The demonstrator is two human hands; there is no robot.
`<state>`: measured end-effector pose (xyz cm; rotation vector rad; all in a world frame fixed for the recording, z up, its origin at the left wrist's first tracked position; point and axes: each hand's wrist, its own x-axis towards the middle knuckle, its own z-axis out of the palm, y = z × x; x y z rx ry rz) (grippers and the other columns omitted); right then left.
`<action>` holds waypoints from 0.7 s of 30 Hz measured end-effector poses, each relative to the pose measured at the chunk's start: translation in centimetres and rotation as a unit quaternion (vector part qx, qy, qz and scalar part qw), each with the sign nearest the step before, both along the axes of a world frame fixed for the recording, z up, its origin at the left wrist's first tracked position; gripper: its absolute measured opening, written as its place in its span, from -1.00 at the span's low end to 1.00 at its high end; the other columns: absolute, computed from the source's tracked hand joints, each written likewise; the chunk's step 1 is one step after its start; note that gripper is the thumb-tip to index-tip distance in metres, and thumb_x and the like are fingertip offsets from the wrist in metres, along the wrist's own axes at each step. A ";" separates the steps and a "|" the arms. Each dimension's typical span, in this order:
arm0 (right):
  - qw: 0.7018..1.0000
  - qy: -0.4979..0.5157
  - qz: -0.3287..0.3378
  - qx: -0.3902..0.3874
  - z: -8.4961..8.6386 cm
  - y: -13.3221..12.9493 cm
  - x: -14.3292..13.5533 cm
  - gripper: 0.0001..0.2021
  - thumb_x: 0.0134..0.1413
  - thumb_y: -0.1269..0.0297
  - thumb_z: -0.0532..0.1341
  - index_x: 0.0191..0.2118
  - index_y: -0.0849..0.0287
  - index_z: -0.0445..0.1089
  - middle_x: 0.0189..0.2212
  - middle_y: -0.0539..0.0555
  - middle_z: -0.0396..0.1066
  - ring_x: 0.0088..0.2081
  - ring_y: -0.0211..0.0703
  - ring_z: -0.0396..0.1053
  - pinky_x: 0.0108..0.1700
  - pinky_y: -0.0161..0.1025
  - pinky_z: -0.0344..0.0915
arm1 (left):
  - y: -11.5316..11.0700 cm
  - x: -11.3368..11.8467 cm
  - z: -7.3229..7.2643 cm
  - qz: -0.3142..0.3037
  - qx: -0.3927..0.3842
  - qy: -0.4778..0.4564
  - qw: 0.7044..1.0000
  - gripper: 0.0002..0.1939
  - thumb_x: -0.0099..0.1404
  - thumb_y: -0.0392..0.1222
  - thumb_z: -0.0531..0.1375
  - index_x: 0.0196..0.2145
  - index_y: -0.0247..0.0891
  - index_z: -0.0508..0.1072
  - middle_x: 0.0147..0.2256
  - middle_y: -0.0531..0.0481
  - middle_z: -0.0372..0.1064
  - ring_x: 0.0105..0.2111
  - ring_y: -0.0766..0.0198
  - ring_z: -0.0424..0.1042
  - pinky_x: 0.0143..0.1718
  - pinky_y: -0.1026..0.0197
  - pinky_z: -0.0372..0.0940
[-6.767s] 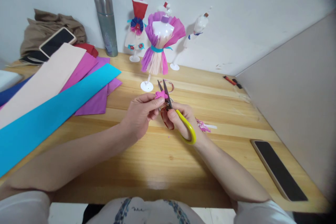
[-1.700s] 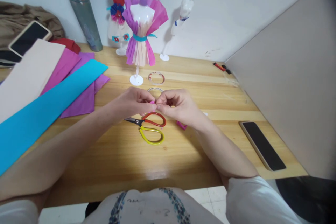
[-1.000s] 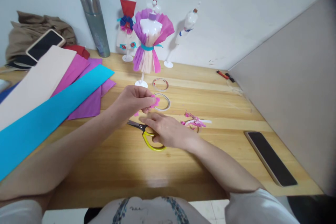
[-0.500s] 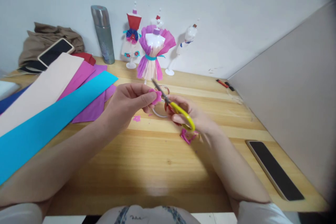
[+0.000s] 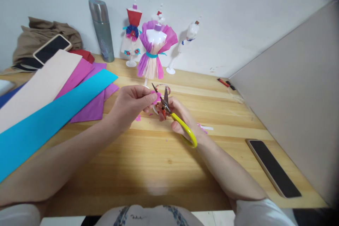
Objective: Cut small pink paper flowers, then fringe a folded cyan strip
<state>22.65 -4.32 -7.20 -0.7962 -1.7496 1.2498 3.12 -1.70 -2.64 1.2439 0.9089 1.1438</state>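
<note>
My left hand (image 5: 135, 100) pinches a small pink paper piece (image 5: 156, 97) between thumb and fingers. Scissors (image 5: 184, 127) with yellow and red handles are in my right hand (image 5: 180, 113); their blades are spread, close to the pink paper, with one blade crossing over its edge in view. Below my left hand a pink scrap (image 5: 138, 117) lies on the wooden table (image 5: 132, 169). Behind the hands are rolls of tape (image 5: 164, 87), partly hidden. Just past my right wrist lies a pink and white scrap (image 5: 205, 128), also partly covered.
Long crepe paper strips, a blue one (image 5: 58, 116) on top, cover the left side. Against the wall stand a flask (image 5: 102, 31) and several small dress forms, one in a purple paper dress (image 5: 152, 63). A phone (image 5: 274, 169) lies at right, another (image 5: 52, 49) at back left.
The scissors have gone from nearly closed to spread blades, and my right hand has turned, moving slightly lower. My left hand keeps its pinch on the pink paper. The view has shifted a little.
</note>
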 end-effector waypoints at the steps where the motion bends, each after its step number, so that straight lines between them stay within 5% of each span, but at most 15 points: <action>1: 1.000 -0.005 -0.002 0.005 0.1 0.0 0.0 -0.38 0.04 -0.40 0.30 -0.13 0.08 0.26 -0.28 0.03 0.24 -0.32 -0.15 0.26 -0.28 -0.17 0.25 | 0.0 0.0 0.0 0.004 -0.002 0.004 1.000 -0.82 0.03 -0.16 0.39 -0.62 -0.28 0.54 -0.63 0.04 0.43 -0.63 0.40 0.30 -0.58 0.32 0.19; 9: 0.985 -0.139 -0.072 0.070 0.1 0.2 -0.1 -0.20 0.00 -0.55 0.16 0.02 0.11 0.36 -0.27 0.08 0.26 -0.31 -0.08 0.24 -0.26 -0.12 0.25 | 0.0 0.3 -0.2 0.024 -0.048 0.033 0.998 -0.86 0.04 -0.25 0.33 -0.63 -0.28 0.53 -0.68 0.04 0.36 -0.66 0.39 0.25 -0.64 0.32 0.12; 21: 0.954 -0.222 -0.101 0.174 0.8 0.6 0.6 -0.19 0.05 -0.51 0.16 0.02 0.21 0.47 -0.43 0.02 0.24 -0.39 -0.12 0.17 -0.33 -0.16 0.14 | 0.2 0.2 -0.2 0.004 -0.052 0.025 0.998 -0.86 0.03 -0.30 0.31 -0.64 -0.29 0.54 -0.70 0.05 0.33 -0.66 0.40 0.25 -0.62 0.32 0.17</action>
